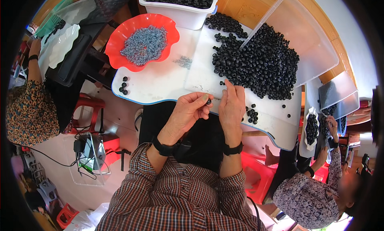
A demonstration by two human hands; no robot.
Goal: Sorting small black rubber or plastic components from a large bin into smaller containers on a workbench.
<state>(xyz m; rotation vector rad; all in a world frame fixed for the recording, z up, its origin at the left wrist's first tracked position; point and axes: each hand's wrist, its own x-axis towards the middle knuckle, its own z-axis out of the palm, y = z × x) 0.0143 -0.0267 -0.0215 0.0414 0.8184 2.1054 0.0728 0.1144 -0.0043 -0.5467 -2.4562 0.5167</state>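
Note:
Between the thumb and fingertips of my left hand (189, 111) is a small round black plastic piece (209, 101) with a hollow centre. Beside it, my right hand (232, 111) has its fingers stretched out over the table edge, and I see nothing held in it. Close to its fingertips lies a loose black piece (222, 83). Beyond my hands spreads a large heap of the same black pieces (260, 63) on the white table (156, 85). A red scalloped bowl (114, 51) to the left holds many tiny grey-blue pieces (145, 45), too small to name.
A white tub (172, 17) of black pieces stands at the back. A clear plastic bin (316, 51) lies tipped behind the heap. Several black pieces (253, 114) sit near the right edge, others (124, 85) at the left. People work at both sides; a red stool (256, 173) stands right.

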